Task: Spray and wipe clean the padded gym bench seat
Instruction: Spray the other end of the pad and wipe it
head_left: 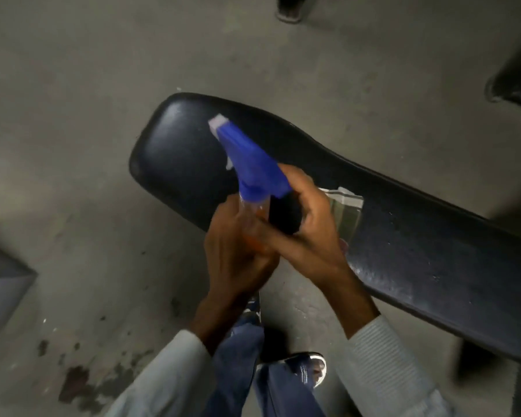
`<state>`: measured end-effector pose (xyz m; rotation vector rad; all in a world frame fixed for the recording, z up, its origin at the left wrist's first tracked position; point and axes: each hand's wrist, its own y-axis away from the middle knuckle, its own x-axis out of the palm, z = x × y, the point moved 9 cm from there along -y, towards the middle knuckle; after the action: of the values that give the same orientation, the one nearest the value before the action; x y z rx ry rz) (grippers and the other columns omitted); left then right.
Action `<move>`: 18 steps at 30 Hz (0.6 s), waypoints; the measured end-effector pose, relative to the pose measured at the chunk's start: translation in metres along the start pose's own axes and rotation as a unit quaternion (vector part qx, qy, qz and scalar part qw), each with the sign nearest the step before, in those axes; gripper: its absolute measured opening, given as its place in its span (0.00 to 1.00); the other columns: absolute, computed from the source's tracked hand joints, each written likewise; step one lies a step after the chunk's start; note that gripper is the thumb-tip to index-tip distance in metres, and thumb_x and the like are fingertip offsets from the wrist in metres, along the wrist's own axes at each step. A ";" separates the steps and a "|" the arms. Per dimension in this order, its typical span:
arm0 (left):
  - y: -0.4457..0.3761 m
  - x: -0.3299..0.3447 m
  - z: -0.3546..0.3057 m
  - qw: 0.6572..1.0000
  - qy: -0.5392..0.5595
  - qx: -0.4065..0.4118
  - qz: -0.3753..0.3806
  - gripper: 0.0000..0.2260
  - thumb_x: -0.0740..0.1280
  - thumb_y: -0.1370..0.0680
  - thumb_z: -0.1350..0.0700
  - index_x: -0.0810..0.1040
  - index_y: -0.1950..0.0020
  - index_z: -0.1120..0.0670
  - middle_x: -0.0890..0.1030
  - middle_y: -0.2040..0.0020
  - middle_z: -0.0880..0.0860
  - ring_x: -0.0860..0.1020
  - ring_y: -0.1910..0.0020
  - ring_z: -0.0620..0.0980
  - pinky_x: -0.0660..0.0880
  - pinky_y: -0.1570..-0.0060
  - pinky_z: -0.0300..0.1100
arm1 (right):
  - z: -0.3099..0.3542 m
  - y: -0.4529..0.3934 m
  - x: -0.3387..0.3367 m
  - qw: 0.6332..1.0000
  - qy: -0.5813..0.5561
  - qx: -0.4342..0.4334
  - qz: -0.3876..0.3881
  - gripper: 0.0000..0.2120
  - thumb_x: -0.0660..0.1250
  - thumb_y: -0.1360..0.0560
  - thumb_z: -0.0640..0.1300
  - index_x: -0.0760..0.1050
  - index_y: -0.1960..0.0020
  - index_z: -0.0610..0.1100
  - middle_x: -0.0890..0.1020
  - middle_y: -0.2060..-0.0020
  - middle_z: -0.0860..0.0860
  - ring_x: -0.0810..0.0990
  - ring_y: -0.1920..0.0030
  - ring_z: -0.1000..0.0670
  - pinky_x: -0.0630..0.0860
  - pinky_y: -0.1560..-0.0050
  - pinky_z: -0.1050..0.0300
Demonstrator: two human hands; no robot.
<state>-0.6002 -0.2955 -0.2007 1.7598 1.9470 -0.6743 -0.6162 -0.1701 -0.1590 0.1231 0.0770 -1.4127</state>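
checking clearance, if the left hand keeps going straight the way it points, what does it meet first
Most likely the black bench seat; the left hand, gripping the spray bottle, points up-left over it. Depth is unclear.

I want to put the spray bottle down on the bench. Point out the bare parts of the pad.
The rounded end of the bench pad, beyond the spray bottle, is bare. So is the long stretch toward the right, past the folded cloth. The middle is crowded: left hand and right hand hold the bottle beside the cloth.
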 end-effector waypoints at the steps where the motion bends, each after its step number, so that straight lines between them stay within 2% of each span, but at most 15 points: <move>1: -0.009 -0.006 0.005 1.000 -0.017 -0.012 -0.017 0.19 0.67 0.26 0.47 0.80 0.38 0.55 0.81 0.44 0.49 0.81 0.45 0.51 0.79 0.45 0.53 | -0.006 0.002 -0.002 1.000 0.005 -0.018 -0.002 0.23 0.77 0.27 0.53 0.78 0.33 0.60 0.82 0.36 0.55 0.80 0.31 0.49 0.79 0.31 0.43; 2: -0.018 -0.010 0.005 0.999 -0.019 -0.021 -0.026 0.17 0.69 0.25 0.49 0.79 0.39 0.54 0.80 0.46 0.47 0.80 0.47 0.48 0.79 0.44 0.48 | -0.017 0.004 -0.010 0.999 0.010 -0.026 -0.019 0.21 0.74 0.26 0.49 0.79 0.34 0.57 0.82 0.35 0.53 0.80 0.30 0.49 0.79 0.30 0.42; 4: -0.037 -0.014 0.003 0.999 -0.003 -0.003 -0.048 0.14 0.72 0.24 0.55 0.80 0.40 0.56 0.77 0.48 0.45 0.77 0.51 0.39 0.75 0.46 0.32 | -0.043 0.010 -0.022 0.995 0.072 -0.025 -0.063 0.19 0.68 0.27 0.45 0.81 0.37 0.54 0.83 0.35 0.54 0.79 0.31 0.56 0.77 0.28 0.48; 6: -0.048 -0.013 -0.002 0.999 0.004 0.017 -0.048 0.14 0.72 0.24 0.56 0.79 0.38 0.57 0.76 0.48 0.43 0.75 0.52 0.35 0.72 0.48 0.29 | -0.072 0.016 -0.023 0.983 0.160 -0.012 -0.089 0.21 0.63 0.26 0.43 0.81 0.35 0.52 0.82 0.34 0.55 0.78 0.29 0.58 0.76 0.25 0.49; 9: -0.053 0.003 0.001 0.998 0.045 0.019 -0.037 0.15 0.73 0.24 0.60 0.77 0.38 0.57 0.77 0.49 0.45 0.77 0.52 0.36 0.72 0.49 0.27 | -0.112 0.024 -0.026 0.945 0.313 0.022 -0.090 0.25 0.57 0.20 0.45 0.76 0.26 0.46 0.77 0.24 0.48 0.71 0.20 0.49 0.67 0.18 0.42; 11: -0.053 0.009 0.003 0.997 0.066 0.015 -0.035 0.16 0.74 0.24 0.63 0.77 0.37 0.58 0.78 0.49 0.46 0.78 0.53 0.36 0.74 0.48 0.28 | -0.126 0.027 -0.031 0.910 0.401 0.035 -0.099 0.25 0.58 0.16 0.45 0.71 0.20 0.46 0.71 0.19 0.46 0.65 0.16 0.46 0.61 0.15 0.38; 13: -0.053 0.012 0.004 0.997 0.065 0.013 -0.031 0.17 0.74 0.23 0.62 0.76 0.35 0.59 0.80 0.47 0.49 0.79 0.52 0.39 0.76 0.47 0.34 | -0.131 0.029 -0.039 0.887 0.444 0.043 -0.116 0.25 0.61 0.14 0.45 0.66 0.18 0.45 0.67 0.17 0.46 0.62 0.15 0.45 0.57 0.14 0.38; 16: -0.052 0.014 0.010 0.998 0.052 0.006 -0.037 0.18 0.73 0.21 0.59 0.76 0.32 0.60 0.82 0.44 0.54 0.81 0.50 0.44 0.82 0.43 0.46 | -0.137 0.028 -0.046 0.867 0.481 0.058 -0.116 0.28 0.61 0.13 0.48 0.60 0.15 0.45 0.64 0.15 0.45 0.58 0.14 0.44 0.53 0.13 0.40; 18: -0.049 0.015 0.013 0.998 0.040 0.000 -0.043 0.19 0.72 0.20 0.56 0.76 0.32 0.60 0.83 0.43 0.55 0.81 0.48 0.46 0.82 0.42 0.50 | -0.148 0.025 -0.048 0.863 0.488 0.080 -0.107 0.29 0.59 0.13 0.49 0.58 0.14 0.44 0.62 0.15 0.44 0.57 0.13 0.42 0.53 0.13 0.38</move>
<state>-0.6503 -0.2957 -0.2171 1.7362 2.0862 -0.6400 -0.5959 -0.0998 -0.2981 0.9935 0.8336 -1.4490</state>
